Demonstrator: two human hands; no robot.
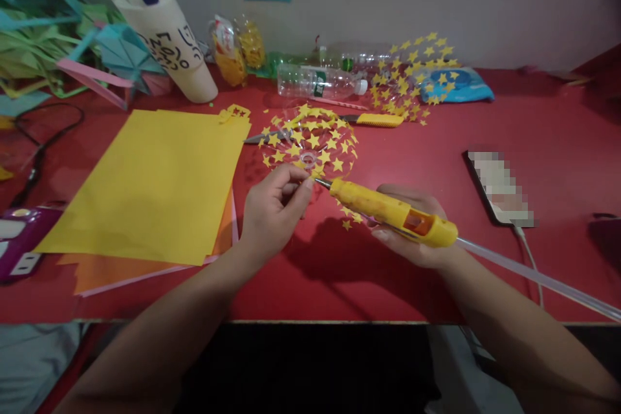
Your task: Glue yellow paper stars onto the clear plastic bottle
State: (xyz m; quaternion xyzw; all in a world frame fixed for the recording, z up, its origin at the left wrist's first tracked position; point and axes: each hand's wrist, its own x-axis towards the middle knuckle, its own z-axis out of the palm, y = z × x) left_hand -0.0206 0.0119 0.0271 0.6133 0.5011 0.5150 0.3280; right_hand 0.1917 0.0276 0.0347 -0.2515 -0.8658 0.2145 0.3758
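My right hand (412,252) is closed around a yellow hot glue gun (378,206), with a long clear glue stick (528,275) sticking out of its back. Its metal nozzle points left, right at the fingertips of my left hand (274,210). Those fingers pinch a small yellow paper star (314,176), mostly hidden behind them. Just beyond stands a clear plastic bottle piece (308,159), cut into spread strips and dotted with yellow stars (314,141). A few loose stars (347,224) lie on the red table under the glue gun.
Yellow paper sheets (150,187) lie at left, near a purple device (33,239) and a white tumbler (165,39). Behind are scissors (266,138), a yellow cutter (378,119), a plastic bottle (301,81) and another starred piece (407,77). A phone (499,187) charges at right.
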